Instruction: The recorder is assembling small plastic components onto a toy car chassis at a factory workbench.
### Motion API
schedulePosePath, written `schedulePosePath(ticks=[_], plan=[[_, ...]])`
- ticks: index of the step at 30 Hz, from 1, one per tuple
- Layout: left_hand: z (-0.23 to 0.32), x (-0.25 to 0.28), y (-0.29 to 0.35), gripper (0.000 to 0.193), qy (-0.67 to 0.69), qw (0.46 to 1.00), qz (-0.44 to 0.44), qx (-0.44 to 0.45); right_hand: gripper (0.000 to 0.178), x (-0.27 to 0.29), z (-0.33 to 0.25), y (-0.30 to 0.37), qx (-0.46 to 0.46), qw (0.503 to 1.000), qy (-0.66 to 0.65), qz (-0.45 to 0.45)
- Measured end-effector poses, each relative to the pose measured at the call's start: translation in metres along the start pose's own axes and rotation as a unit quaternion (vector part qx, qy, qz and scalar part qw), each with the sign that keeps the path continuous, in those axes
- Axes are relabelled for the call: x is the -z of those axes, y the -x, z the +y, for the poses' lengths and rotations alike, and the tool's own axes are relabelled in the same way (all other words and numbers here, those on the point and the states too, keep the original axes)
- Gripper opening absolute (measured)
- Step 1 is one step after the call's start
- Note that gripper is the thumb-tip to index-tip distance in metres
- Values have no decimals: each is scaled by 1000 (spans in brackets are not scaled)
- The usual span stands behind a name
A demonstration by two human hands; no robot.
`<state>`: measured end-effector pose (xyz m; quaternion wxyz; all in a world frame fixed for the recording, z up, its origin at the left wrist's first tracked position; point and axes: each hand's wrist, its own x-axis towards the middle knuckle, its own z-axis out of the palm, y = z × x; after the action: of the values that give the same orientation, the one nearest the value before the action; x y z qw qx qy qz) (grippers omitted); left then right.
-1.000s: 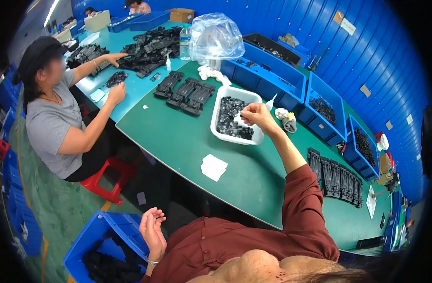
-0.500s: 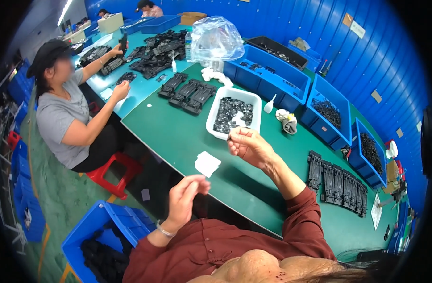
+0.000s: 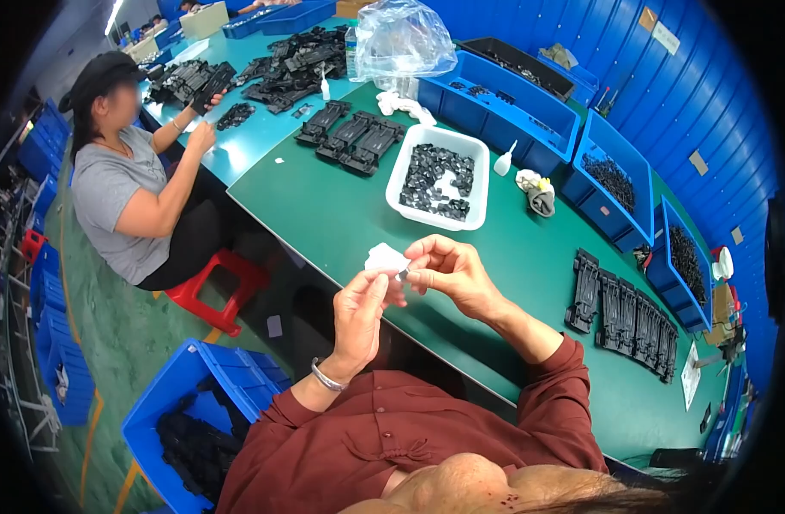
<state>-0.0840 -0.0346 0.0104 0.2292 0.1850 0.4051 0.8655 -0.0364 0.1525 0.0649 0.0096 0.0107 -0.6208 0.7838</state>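
Note:
My right hand (image 3: 451, 278) pinches a small dark shiny piece (image 3: 403, 275) between thumb and fingertips, above the table's near edge. My left hand (image 3: 358, 319), with a bracelet on its wrist, meets it from the left, its thumb and fingers pressed together at the piece. Whether anything else is between the left fingertips is hidden. A white sheet of paper (image 3: 384, 256) lies just beyond the fingertips, partly covered by them. Farther off, a white tub (image 3: 396, 190) holds many small black pieces (image 3: 435, 167) like the one in my fingers, and a few pale bits.
Black slotted plastic parts (image 3: 358, 141) lie left of the tub; more (image 3: 637, 321) stand in a row at right. A squeeze bottle (image 3: 505, 160), cloth (image 3: 540, 197) and blue bins (image 3: 604, 199) line the far side. A co-worker (image 3: 122, 188) sits left. A blue crate (image 3: 165, 390) stands below.
My right hand has drawn back from the tub toward me with the small piece. My left hand has risen rightward to meet it. The view has shifted slightly.

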Motion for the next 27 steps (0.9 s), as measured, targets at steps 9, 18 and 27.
schedulePosePath(ticks=[9, 18, 27], plan=[[-3, 2, -4, 16, 51, 996, 7, 69, 20, -7, 4, 8, 18, 998, 54, -14], [9, 12, -4, 16, 208, 945, -42, 250, 15, 2, -11, 4, 205, 912, 341, -97], [9, 14, 13, 16, 285, 906, -39, 311, 18, -9, -7, 4, 278, 862, 406, -120]])
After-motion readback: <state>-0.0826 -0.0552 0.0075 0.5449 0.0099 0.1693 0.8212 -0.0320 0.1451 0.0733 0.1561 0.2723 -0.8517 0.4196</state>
